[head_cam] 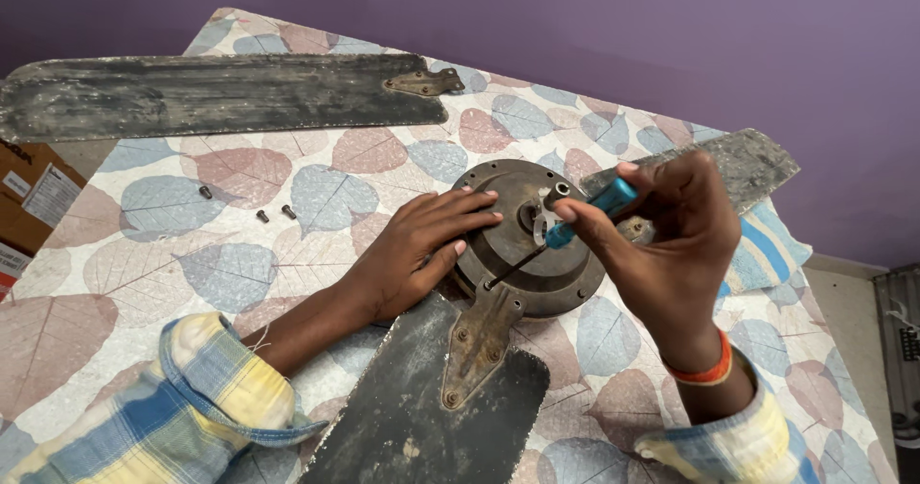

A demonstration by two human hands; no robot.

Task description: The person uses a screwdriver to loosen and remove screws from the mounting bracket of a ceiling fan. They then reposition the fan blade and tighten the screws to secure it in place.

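Note:
A round, rusty ceiling fan motor hub lies on a leaf-patterned cloth. My left hand rests flat on the hub's left edge, fingers spread. My right hand grips a blue-handled screwdriver. Its thin shaft slants down and left, with the tip at a screw near the metal bracket of a dusty fan blade. That blade points toward me. A second blade sticks out behind my right hand.
A detached dusty fan blade with its bracket lies across the far left of the cloth. Three loose screws sit left of the hub. Cardboard boxes stand at the left edge. A purple wall is behind.

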